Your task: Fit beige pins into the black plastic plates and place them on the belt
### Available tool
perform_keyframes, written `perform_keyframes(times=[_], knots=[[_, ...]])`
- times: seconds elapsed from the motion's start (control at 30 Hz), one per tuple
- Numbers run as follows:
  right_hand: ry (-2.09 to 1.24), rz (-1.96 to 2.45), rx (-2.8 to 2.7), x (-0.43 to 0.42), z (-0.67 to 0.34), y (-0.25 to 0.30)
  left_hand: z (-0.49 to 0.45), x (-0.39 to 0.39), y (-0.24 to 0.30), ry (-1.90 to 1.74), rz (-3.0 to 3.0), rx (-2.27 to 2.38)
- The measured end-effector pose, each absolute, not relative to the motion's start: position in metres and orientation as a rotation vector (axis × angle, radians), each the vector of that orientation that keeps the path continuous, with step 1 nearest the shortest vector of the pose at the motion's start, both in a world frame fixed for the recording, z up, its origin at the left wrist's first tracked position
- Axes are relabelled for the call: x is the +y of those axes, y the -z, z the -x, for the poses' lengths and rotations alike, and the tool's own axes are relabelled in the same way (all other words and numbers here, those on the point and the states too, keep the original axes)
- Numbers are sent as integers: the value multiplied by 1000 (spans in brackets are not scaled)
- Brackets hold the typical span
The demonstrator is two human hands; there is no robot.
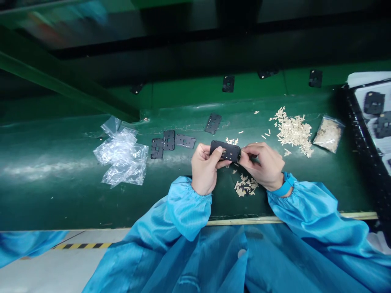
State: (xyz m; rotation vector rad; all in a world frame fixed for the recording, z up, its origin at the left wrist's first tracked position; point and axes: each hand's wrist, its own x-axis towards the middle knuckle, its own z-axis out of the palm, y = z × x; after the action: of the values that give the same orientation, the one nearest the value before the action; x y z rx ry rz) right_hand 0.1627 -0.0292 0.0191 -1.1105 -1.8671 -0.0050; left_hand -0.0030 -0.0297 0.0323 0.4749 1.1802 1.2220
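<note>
- Fingers of left hand (205,169) and right hand (262,166) pinching black plate (225,151)
- Risk: weak pinch, so a drop
- Risk: bumped sleeve, so scattered small pale bits (246,185)

Free: green belt (146,199) just left of my left hand (204,169), below the black plates (172,141).
Left obstacle: plastic bags (122,154) beyond those plates.
Right obstacle: beige pieces (293,132) past my right hand (262,167).
Below: small beige pile (246,186) between my hands.

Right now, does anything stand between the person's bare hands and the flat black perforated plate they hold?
Nothing visible does: the left hand and right hand both touch the flat black perforated plate directly. The pile of pale slivers lies apart, nearer the person.
</note>
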Motion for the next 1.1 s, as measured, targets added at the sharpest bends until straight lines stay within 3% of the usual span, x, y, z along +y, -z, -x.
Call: perform_keyframes(times=[0.5,0.87,1.1], knots=[[5,1113,-1929,-34,-162,-12,4,-30,-31,-1255,-456,1181],[-404,1048,-1953,-32,-162,-17,3,-29,-36,-1226,-409,1130],[-301,1028,-1835,-38,-158,-12,1,-32,-36,-1263,-413,1100]])
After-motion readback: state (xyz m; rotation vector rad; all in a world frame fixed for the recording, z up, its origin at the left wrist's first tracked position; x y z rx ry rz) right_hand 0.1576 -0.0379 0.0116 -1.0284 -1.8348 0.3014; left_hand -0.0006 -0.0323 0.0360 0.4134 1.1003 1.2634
